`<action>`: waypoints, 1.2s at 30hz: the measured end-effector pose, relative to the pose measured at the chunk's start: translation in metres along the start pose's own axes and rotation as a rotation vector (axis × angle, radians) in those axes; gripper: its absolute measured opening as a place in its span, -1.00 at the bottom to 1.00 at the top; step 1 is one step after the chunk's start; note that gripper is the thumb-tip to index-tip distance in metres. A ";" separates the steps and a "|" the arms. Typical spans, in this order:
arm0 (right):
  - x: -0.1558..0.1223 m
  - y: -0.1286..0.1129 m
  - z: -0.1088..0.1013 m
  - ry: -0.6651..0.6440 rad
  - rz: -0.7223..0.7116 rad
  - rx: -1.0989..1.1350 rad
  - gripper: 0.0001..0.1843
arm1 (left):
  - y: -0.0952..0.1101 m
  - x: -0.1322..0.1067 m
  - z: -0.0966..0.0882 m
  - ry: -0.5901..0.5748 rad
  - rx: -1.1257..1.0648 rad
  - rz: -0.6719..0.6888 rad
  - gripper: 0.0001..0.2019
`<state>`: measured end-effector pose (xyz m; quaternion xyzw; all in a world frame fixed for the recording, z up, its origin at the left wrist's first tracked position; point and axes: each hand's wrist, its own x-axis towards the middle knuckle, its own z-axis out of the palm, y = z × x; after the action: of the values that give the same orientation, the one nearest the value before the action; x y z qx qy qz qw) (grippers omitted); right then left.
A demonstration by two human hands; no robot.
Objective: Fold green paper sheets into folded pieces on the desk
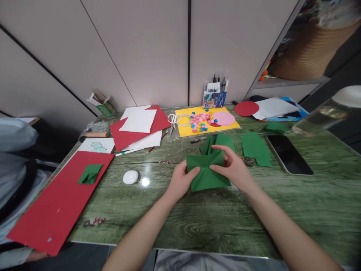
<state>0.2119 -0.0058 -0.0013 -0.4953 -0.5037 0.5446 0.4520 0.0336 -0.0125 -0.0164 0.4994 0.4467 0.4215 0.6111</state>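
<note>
Between my two hands is a creased sheet of green paper (207, 178), raised a little above the table. My left hand (182, 180) pinches its left edge, thumb on the near face. On the right side my right hand (232, 167) grips it with the thumb in front, the index finger stretched out above the top edge. Just behind stand more folded green papers (225, 141), partly hidden by the held sheet. Loose green paper pieces (255, 147) lie to the right of my right hand.
A red sheet (62, 192) with a folded green piece (90, 174) lies left, beside another person's sleeve (15, 259). A white oval object (130, 177), scissors (172, 124), pompoms (201, 119) on a yellow sheet (183, 130), a phone (289, 154) and a clear jug (318, 116) surround my hands.
</note>
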 end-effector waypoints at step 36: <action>-0.002 -0.003 -0.004 -0.138 -0.079 -0.195 -0.85 | 0.014 0.001 -0.006 -0.035 0.106 0.110 -0.83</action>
<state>0.2159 -0.0069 0.0017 -0.4780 -0.6033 0.5077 0.3871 0.0267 -0.0085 -0.0034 0.5620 0.4296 0.4214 0.5675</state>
